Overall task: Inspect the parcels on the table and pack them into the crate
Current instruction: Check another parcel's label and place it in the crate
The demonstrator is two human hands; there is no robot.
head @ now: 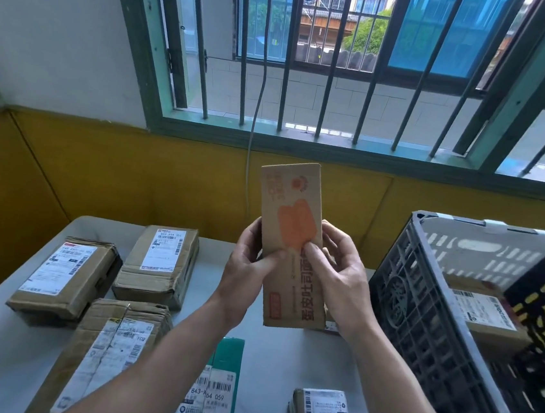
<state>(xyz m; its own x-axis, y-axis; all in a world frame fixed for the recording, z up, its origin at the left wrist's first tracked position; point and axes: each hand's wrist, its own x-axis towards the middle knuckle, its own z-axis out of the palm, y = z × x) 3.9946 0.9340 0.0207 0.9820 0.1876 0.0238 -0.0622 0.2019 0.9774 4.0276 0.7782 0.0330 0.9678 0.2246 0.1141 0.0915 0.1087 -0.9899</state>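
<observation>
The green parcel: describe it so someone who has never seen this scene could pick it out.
Start at the grey table under the barred window. At the middle of its near edge lies a flat teal-green parcel with white barcode labels. The other parcels are all brown cardboard.

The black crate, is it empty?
No, a brown parcel with a white label lies inside the black crate, showing through its open top.
</observation>
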